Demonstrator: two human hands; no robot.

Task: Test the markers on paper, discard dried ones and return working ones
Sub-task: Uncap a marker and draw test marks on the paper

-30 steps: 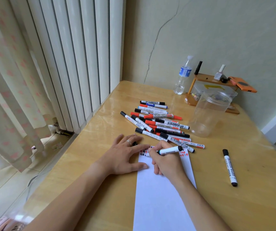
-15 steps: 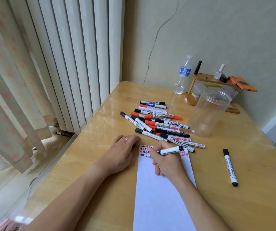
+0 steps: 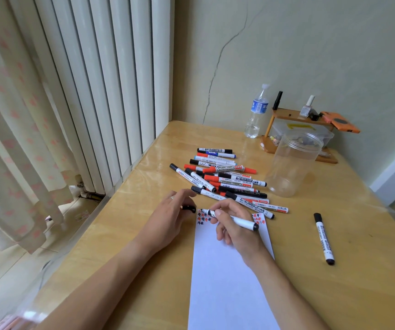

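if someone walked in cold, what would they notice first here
First, the jumbled pile of whiteboard markers, red, black and blue capped, mid-table just beyond the paper. Next, the right hand holding an uncapped marker over the red and black test scribbles at the sheet's top edge, while the left hand pinches a black cap beside it. A clear plastic jar stands right of the pile.

Under my view is a light wooden table (image 3: 129,246) set into the wall corner. I note a loose pile of markers (image 3: 225,179), black, red and blue caps, near the middle. A white sheet of paper (image 3: 230,282) lies nearer me, its top edge scribbled red and black. One single marker (image 3: 324,238) lies apart to the right. A clear plastic jar (image 3: 291,163), a water bottle (image 3: 257,113) and a small wooden rack (image 3: 296,115) stand toward the far wall.
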